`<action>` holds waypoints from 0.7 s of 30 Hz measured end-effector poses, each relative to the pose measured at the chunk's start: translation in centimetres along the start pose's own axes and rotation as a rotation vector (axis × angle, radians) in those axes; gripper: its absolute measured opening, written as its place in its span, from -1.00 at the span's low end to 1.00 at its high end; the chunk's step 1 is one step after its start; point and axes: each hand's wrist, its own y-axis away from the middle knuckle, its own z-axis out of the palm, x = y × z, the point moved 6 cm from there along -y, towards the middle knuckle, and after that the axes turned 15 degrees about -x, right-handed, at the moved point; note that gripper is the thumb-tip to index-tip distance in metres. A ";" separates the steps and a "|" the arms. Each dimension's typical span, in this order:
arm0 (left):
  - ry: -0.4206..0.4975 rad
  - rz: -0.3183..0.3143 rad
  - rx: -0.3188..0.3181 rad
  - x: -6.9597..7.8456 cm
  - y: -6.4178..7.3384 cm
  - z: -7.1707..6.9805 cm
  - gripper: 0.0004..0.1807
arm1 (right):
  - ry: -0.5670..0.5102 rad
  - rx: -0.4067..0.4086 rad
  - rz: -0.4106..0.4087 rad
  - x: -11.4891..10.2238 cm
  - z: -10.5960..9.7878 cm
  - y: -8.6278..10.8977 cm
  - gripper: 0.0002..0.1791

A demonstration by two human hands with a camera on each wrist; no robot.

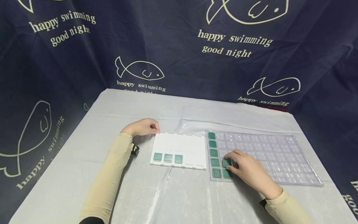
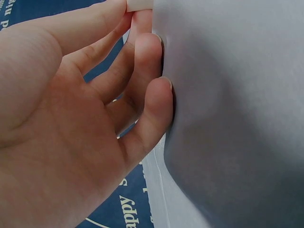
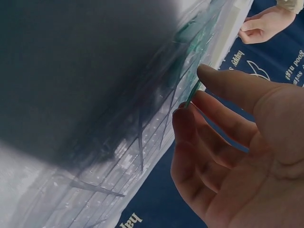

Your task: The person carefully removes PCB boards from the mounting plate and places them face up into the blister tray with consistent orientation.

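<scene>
My left hand pinches the far left corner of a flat white tray, thumb and index finger on its edge. Its other fingertips rest on the grey cloth in the left wrist view. Three small green square circuit boards lie in a row along the tray's near side. Over a clear compartment tray, my right hand pinches a thin green square board between thumb and fingertip, tilted up on edge. Green squares fill the clear tray's left column, and another sits in the second column.
A pale grey cloth with creases covers the table. Dark blue curtains with fish drawings and white lettering hang behind and at both sides. The two trays lie side by side with a narrow gap. Something red shows at the far right edge.
</scene>
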 end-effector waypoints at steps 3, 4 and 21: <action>0.002 0.002 0.000 0.0 0.0 0.0 -0.89 | 0.003 -0.012 0.004 0.1 0.2 -0.1 -0.66; 0.003 0.002 0.000 0.0 0.0 0.0 -0.89 | 0.004 -0.015 0.006 0.2 0.3 -0.2 -0.66; 0.028 0.000 -0.002 -0.3 -0.2 0.1 -0.90 | -0.004 -0.013 -0.007 0.2 0.3 -0.2 -0.66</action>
